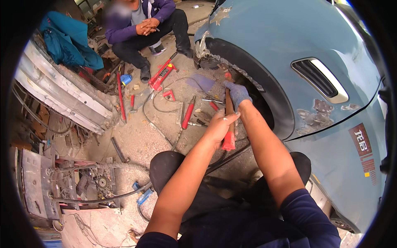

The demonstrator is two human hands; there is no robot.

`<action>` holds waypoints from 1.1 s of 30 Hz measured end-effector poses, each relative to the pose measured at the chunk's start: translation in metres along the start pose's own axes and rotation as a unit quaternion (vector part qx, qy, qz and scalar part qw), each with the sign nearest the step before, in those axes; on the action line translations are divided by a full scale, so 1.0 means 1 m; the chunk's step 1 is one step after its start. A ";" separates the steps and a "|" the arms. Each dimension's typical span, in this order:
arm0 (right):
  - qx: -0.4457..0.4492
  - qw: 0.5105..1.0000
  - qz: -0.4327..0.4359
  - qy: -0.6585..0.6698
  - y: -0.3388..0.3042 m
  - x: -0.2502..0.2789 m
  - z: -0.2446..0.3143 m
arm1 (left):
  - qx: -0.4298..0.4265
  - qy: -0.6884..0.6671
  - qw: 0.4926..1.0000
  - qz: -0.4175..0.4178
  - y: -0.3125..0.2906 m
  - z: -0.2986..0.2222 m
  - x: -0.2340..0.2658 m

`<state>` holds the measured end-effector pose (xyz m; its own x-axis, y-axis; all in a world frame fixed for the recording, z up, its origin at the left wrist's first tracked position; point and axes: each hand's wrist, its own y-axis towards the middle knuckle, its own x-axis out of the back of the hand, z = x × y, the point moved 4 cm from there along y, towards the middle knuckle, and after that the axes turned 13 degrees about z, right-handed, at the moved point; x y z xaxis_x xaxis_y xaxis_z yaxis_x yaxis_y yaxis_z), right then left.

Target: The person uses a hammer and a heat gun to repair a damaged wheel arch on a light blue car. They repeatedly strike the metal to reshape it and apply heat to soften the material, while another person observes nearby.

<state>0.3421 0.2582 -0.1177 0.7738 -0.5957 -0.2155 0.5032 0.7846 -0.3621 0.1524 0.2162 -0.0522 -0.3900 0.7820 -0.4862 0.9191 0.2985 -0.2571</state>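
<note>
In front of my knees, my left hand (220,127) is bare and closed round the lower part of a wooden-handled tool (229,102) with a red end. My right hand (239,94) wears a blue-grey glove and is closed at the upper part of the same handle. The tool slants away from me beside the car's black wheel arch (258,68). I cannot make out the tool's far end or its exact kind. Filler and bare metal show along the arch edge of the blue-grey fender (264,33).
A person (144,29) with clasped hands squats at the far left. On the floor lie a red hydraulic pump (162,76), a red cylinder (189,111), hoses and a red bar (121,97). White metal panels (66,82) and a machine with exposed parts (89,182) stand to the left.
</note>
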 end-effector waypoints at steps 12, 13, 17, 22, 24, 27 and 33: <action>0.016 0.961 0.057 -0.272 0.005 0.017 0.049 | -0.072 -0.085 0.994 -0.006 0.002 -0.008 0.003; 0.063 0.941 0.058 -0.328 0.012 0.018 0.049 | -0.079 -0.059 0.995 -0.006 0.001 -0.008 0.003; 0.161 0.804 0.027 -0.572 0.035 0.017 0.037 | -0.083 0.013 0.996 -0.007 0.002 -0.006 0.005; 0.239 0.799 -0.001 -0.552 0.058 0.002 0.028 | -0.104 0.042 0.994 -0.012 0.009 -0.007 0.006; 0.257 0.827 0.005 -0.500 0.066 -0.002 0.024 | -0.114 0.057 0.992 -0.018 0.010 -0.010 0.007; 0.252 0.852 0.001 -0.459 0.076 -0.003 0.016 | -0.127 0.065 0.990 -0.020 0.010 -0.012 0.002; 0.307 0.794 -0.050 -0.523 0.070 -0.001 0.011 | -0.153 0.116 0.980 -0.048 0.020 -0.013 -0.030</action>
<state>0.3812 0.3153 -0.1328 0.4529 -0.4444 0.7729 0.4271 0.8691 0.2494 0.1830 0.2058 -0.0321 -0.4853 0.8350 -0.2596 0.8663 0.4993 -0.0135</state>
